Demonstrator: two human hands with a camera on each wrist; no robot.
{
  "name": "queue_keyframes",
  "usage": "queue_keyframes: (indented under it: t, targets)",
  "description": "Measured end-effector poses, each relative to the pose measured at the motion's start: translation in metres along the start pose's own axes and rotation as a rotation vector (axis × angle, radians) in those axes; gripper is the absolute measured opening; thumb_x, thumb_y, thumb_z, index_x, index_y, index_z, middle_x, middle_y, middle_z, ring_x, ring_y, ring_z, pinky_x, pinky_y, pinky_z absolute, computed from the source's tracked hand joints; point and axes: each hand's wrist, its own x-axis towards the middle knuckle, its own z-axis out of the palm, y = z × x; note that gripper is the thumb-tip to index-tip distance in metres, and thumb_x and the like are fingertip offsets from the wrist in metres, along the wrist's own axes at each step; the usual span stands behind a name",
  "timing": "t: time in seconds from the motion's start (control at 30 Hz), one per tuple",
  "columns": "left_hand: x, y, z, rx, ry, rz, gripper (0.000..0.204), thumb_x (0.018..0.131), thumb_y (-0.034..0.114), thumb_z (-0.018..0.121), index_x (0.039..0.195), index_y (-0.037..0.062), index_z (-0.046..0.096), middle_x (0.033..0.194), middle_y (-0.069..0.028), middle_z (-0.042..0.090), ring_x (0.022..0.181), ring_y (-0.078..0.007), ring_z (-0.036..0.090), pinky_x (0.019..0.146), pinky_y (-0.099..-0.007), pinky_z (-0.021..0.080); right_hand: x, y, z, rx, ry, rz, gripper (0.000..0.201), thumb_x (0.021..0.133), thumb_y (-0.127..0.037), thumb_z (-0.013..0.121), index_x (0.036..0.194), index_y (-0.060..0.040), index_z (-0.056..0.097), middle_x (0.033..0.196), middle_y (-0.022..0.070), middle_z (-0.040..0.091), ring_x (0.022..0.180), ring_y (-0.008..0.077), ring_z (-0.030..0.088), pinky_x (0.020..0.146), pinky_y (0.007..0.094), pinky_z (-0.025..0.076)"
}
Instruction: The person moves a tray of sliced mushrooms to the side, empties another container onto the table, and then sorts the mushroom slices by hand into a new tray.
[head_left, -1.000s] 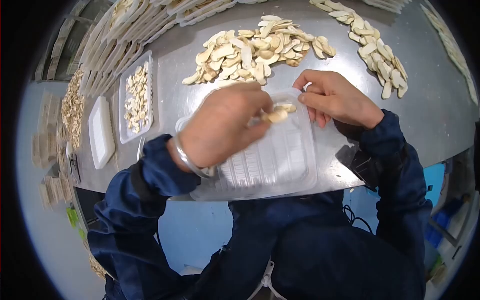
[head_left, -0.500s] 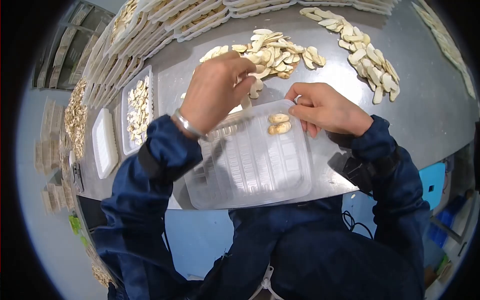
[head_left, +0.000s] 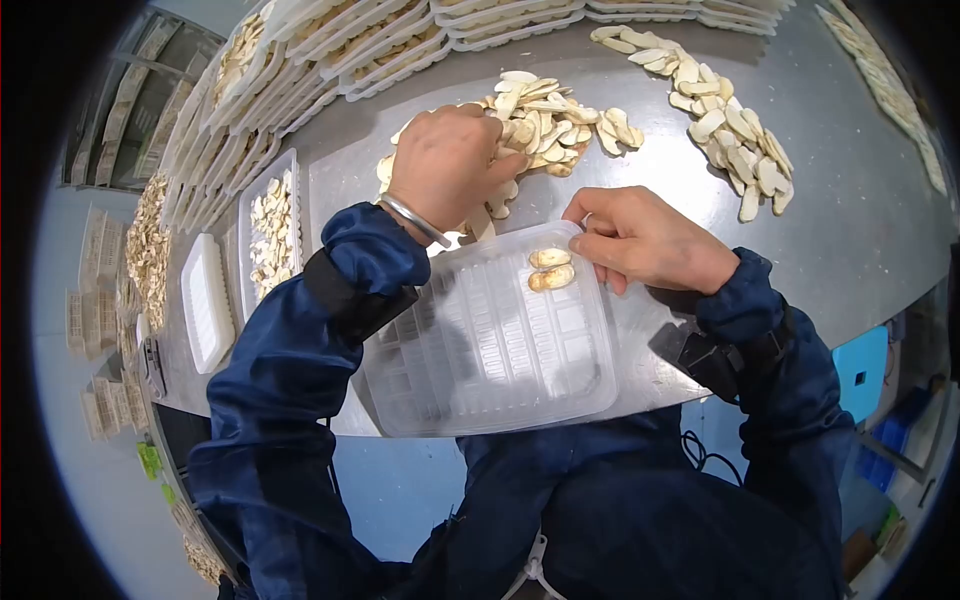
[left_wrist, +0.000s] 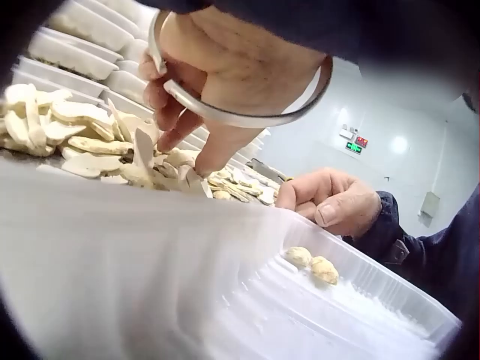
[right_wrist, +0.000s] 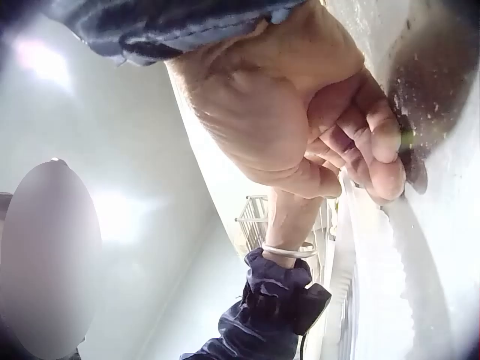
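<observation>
A clear ribbed plastic tray lies at the table's front edge, slightly tilted toward the body. Two pale, brown-edged mushroom-like slices lie side by side in its far right corner. My right hand pinches the rim at that corner between thumb and fingers. Beyond the tray, my left hand, with a silver bangle at the wrist, reaches down into a heap of similar slices. In the left wrist view its thumb and fingers are among the slices; I cannot tell whether they grip one.
A second row of slices runs along the right of the metal table. Stacked filled trays line the back and left. A tray of small pieces and a white tray stand at the left.
The left hand let go of a slice in the tray's corner and moved away to the heap. Two slices now show there. The right hand keeps hold of the rim.
</observation>
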Motion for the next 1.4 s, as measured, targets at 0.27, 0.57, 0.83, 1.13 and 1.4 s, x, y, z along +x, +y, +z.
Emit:
queue_keyframes:
  t: [0.27, 0.57, 0.83, 1.13, 1.4]
  targets:
    - [0.004, -0.001, 0.002, -0.160, -0.044, -0.106, 0.028, 0.077, 0.027, 0.071, 0.085, 0.0000, 0.069, 0.075, -0.0117, 0.064, 0.065, -0.0284, 0.062, 0.060, -0.0393, 0.047, 0.001, 0.001, 0.000, 0.016, -0.003, 0.006, 0.020, 0.092, -0.012, 0.054, 0.102, 0.0045, 0.060, 0.062, 0.0051, 0.061, 0.049, 0.0106, 0.055, 0.050, 0.0260, 0.044]
    - [-0.061, 0.028, -0.042, -1.099, -0.318, -0.401, 0.009, 0.087, 0.005, 0.071, 0.085, 0.0027, 0.063, 0.079, 0.0003, 0.064, 0.069, -0.0043, 0.056, 0.063, -0.0203, 0.046, 0.002, 0.006, 0.001, 0.066, -0.028, -0.020, 0.019, 0.094, -0.012, 0.054, 0.103, 0.0040, 0.059, 0.063, 0.0044, 0.059, 0.049, 0.0103, 0.055, 0.049, 0.0257, 0.044]
    - [-0.093, 0.060, -0.031, -1.190, -0.366, -0.438, 0.021, 0.092, 0.015, 0.067, 0.102, -0.0029, 0.069, 0.073, -0.0002, 0.060, 0.065, -0.0077, 0.051, 0.060, -0.0256, 0.043, 0.003, 0.010, 0.001, 0.079, -0.031, -0.048, 0.019, 0.094, -0.010, 0.053, 0.104, 0.0047, 0.058, 0.063, 0.0048, 0.060, 0.048, 0.0112, 0.056, 0.048, 0.0261, 0.045]
    - [-0.089, 0.075, -0.032, -1.172, -0.525, -0.529, 0.022, 0.099, 0.015, 0.058, 0.107, -0.0036, 0.067, 0.081, 0.0002, 0.059, 0.072, -0.0060, 0.049, 0.065, -0.0222, 0.042, 0.002, 0.009, 0.002, 0.067, -0.014, -0.033, 0.020, 0.095, -0.011, 0.053, 0.106, 0.0051, 0.059, 0.062, 0.0047, 0.060, 0.048, 0.0110, 0.056, 0.048, 0.0259, 0.045]
    - [-0.090, 0.076, -0.024, -0.968, -0.436, -0.395, 0.014, 0.094, 0.011, 0.065, 0.100, -0.0010, 0.067, 0.071, 0.0007, 0.061, 0.061, -0.0053, 0.051, 0.055, -0.0249, 0.043, 0.002, 0.009, 0.001, 0.040, -0.024, -0.038, 0.021, 0.095, -0.011, 0.053, 0.107, 0.0047, 0.058, 0.063, 0.0045, 0.060, 0.048, 0.0106, 0.055, 0.048, 0.0258, 0.045]
